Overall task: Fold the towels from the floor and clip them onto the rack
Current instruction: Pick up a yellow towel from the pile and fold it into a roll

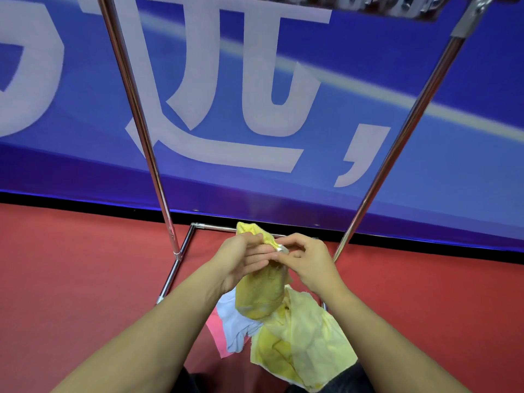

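Both hands, left hand [241,260] and right hand [307,262], pinch the bunched yellow towel [259,293] above the floor [85,265] pile beneath the rack [133,109], and that loose fold could slump apart before clipping.

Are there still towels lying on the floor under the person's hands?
Yes, a pale yellow towel, a light blue towel and a pink towel lie heaped on the red floor.

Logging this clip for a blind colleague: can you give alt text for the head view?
Both hands, left hand and right hand, grip a folded yellow towel in front of a metal rack. Pale yellow, white and pink cloths lie below on the red floor.
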